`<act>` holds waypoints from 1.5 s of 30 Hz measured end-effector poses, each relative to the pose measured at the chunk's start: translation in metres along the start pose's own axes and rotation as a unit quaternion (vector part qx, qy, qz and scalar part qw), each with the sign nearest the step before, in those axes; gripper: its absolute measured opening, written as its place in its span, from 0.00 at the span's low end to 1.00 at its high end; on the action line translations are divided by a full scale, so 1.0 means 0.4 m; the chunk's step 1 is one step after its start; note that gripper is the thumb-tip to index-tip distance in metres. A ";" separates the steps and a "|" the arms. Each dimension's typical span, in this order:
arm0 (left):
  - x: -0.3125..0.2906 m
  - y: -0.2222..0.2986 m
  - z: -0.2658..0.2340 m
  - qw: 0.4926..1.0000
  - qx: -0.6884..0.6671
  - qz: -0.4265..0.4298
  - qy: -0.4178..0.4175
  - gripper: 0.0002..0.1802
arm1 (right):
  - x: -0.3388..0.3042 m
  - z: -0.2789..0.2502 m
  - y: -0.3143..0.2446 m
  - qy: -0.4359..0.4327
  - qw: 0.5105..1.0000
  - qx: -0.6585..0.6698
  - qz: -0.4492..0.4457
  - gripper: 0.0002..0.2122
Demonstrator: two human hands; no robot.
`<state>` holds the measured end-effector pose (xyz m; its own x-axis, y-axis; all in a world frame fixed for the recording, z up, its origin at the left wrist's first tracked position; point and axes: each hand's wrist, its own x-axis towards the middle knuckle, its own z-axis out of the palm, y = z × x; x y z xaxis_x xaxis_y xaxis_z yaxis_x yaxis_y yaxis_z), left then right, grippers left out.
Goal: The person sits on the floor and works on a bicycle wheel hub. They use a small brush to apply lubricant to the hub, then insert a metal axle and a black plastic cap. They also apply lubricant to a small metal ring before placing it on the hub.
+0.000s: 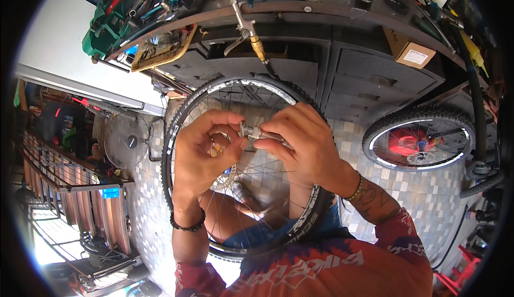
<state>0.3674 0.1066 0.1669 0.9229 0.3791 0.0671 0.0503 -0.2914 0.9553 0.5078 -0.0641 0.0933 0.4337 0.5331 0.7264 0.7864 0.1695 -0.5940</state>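
Note:
Both my hands are raised over a bicycle wheel [170, 171] with a knobby black tyre, which stands against my lap and legs. Between them is a small silver metal cylinder [250, 131] with a wider, flanged left end; its exact kind cannot be made out. The thumb and fingers of my left hand [201, 149] pinch the flanged end. My right hand [302, 139] is closed around the thinner right end, hiding part of it. Behind and below the hands run the wheel's spokes, and the hub is partly covered by my left hand.
A dark workbench [342, 14] with drawers spans the far side. An air blow gun [245, 28] hangs at its edge. A cardboard box [415, 55] juts out at the right, above another wheel [470, 136]. A fan [126, 141] stands left; a red chair [458, 272] is lower right.

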 end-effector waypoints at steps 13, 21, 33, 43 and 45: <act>-0.006 -0.002 -0.072 0.995 0.062 0.038 -0.074 0.22 | 0.016 0.007 -0.008 -0.072 0.997 0.026 -0.029 0.16; -0.018 -0.009 -0.077 0.986 0.102 0.062 -0.116 0.24 | 0.007 -0.004 0.002 -0.133 0.988 0.081 0.003 0.12; -0.013 0.001 -0.032 0.975 0.152 0.143 -0.080 0.23 | -0.003 -0.019 0.033 -0.139 0.982 0.127 0.008 0.16; -0.051 0.057 0.013 0.946 0.252 0.205 -0.010 0.22 | -0.005 -0.032 -0.013 -0.143 0.989 0.049 0.004 0.16; -0.058 0.055 0.013 0.945 0.256 0.206 -0.012 0.23 | -0.015 -0.031 -0.011 -0.145 0.989 0.038 0.009 0.15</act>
<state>0.3490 0.0870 0.1847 0.9123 0.1237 0.3904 -0.1422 -0.7983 0.5853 0.5073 -0.0783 0.0957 0.2939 0.7506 0.5918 0.7392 0.2140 -0.6386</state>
